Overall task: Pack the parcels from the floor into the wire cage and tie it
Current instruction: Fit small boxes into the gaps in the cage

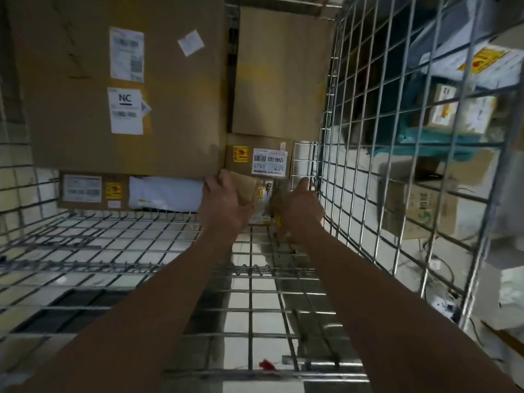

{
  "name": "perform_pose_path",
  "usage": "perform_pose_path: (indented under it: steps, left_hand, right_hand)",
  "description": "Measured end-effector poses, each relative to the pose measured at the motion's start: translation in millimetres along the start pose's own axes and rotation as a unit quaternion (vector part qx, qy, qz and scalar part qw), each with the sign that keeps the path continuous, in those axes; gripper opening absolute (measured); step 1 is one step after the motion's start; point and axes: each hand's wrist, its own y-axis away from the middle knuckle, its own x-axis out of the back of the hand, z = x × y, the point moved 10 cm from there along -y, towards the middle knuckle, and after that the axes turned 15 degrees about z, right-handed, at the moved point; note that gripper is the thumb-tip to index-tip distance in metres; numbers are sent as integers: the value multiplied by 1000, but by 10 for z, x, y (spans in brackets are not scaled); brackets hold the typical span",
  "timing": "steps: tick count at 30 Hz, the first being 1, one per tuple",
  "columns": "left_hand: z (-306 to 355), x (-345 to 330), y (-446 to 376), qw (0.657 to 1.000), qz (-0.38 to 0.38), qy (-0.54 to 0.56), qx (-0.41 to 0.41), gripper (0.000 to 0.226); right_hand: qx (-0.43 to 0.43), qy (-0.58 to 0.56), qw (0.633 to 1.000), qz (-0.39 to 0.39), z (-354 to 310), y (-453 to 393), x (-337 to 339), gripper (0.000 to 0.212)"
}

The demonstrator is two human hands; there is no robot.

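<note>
Both hands reach deep into the wire cage (368, 154). Left hand (224, 207) curls its fingers round the near end of a small cardboard parcel (245, 188), gripping it; right hand (299, 209) cups the parcel's other side, though blur hides whether its fingers close on it. The parcel sits at the far right of the cage floor (113, 251), below a labelled box (259, 161). A large carton (119, 80) stands against the cage's far wall, with a white mailer (167, 192) beneath it.

Dim, soft frame; glare on floor tiles (255, 304); wide-angle bending at edges
</note>
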Motion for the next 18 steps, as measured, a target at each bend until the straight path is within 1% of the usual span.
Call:
perform_pose_path:
  steps: [1, 2, 3, 4, 5, 6, 7, 8, 9, 11, 13, 15, 18]
  left_hand:
    - [-17, -95, -59, 1000, -2, -2, 8, 95]
    - [-24, -176, -109, 1000, -5, -2, 17, 95]
    - [-27, -248, -150, 1000, -8, -1, 23, 96]
    - [-29, -323, -167, 1000, -14, -1, 24, 98]
    - [-26, -375, -175, 1000, -17, -3, 22, 100]
    - [-21, -409, -190, 1000, -19, -5, 21, 102]
    - [-33, -433, -190, 999, -21, -7, 24, 103]
    - [-46, -436, -189, 999, -20, -4, 28, 104]
    - [-53, -431, -185, 999, -17, 1, 30, 104]
    - [-48, -416, -192, 999, -18, 5, 37, 103]
    - [-40, -413, -199, 999, -26, 10, 43, 104]
    - [-44, -395, -205, 998, -30, 15, 51, 105]
    - [-24, -378, -204, 998, -32, 29, 53, 105]
  right_hand:
    - [15, 14, 1000, -1, -33, -134, -60, 66]
    - [7, 27, 1000, -13, 15, -261, -115, 62]
    - [-11, 18, 999, -50, 59, -351, -228, 60]
    - [-28, 0, 993, -117, 106, -378, -403, 51]
    - [-15, -25, 980, -199, 108, -353, -604, 33]
    - [2, -34, 962, -270, 88, -297, -751, 23]
    - [8, -37, 954, -297, 100, -270, -834, 23]
    - [9, -58, 955, -290, 99, -279, -841, 20]
    - [-16, -112, 954, -277, 101, -265, -767, 21]
    - [-40, -164, 949, -267, 119, -286, -702, 31]
    - [-29, -146, 946, -286, 88, -301, -659, 28]
    - [-44, -132, 945, -295, 130, -340, -669, 29]
    - [-84, -133, 942, -296, 305, -411, -815, 50]
